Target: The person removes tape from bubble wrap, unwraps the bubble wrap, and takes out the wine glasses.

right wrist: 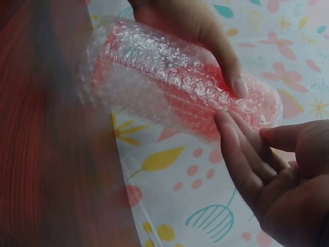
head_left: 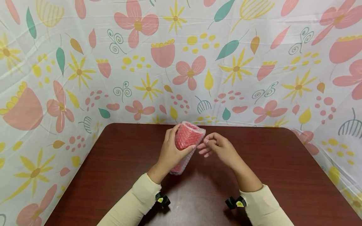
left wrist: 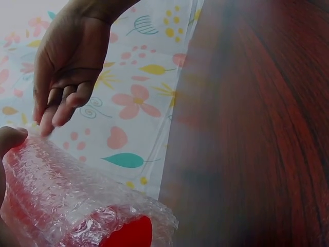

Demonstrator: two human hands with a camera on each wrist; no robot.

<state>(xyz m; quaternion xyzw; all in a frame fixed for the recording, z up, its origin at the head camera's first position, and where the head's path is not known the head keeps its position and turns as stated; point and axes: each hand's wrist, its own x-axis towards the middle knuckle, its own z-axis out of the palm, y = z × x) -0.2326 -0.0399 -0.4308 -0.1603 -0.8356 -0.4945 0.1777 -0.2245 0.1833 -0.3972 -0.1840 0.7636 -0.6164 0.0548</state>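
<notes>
A red cylindrical object in clear bubble wrap is held tilted above the table by the left hand, its thumb across the front and its fingers round the far side. In the left wrist view the wrapped object shows a red end inside the wrap. The right hand is just right of it, fingers loosely bent. In the right wrist view, the fingertips of the right hand are at the edge of the wrap; whether they touch it is unclear. Nothing is seen in the right hand.
A dark reddish-brown table lies beneath the hands. Behind it and at both sides hangs a white cloth with pink, yellow and green flowers and leaves. Black straps with small devices are on both wrists.
</notes>
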